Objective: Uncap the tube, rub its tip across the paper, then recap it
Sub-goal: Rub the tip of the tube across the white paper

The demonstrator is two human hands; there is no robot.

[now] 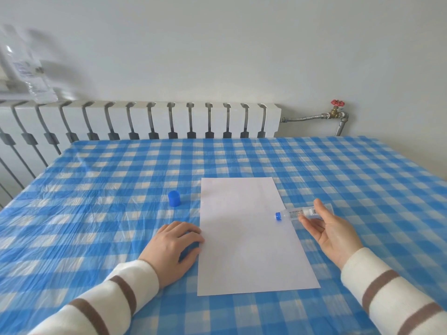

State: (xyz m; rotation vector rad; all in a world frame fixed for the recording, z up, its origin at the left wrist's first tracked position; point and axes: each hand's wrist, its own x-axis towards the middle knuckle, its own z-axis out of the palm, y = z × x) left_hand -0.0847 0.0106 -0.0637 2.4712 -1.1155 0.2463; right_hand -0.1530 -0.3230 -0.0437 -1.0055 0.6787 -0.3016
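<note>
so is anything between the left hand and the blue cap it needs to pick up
Nothing visible is in the way. The cap stands alone on the checked tablecloth, beyond the left hand and just left of the paper. Only bare cloth lies between them. The right hand holds the tube at the paper's far side.

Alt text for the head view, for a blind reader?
The right hand holds an uncapped clear tube, its blue tip at the edge of white paper. The left hand steadies the sheet; the blue cap stands nearby.
</note>
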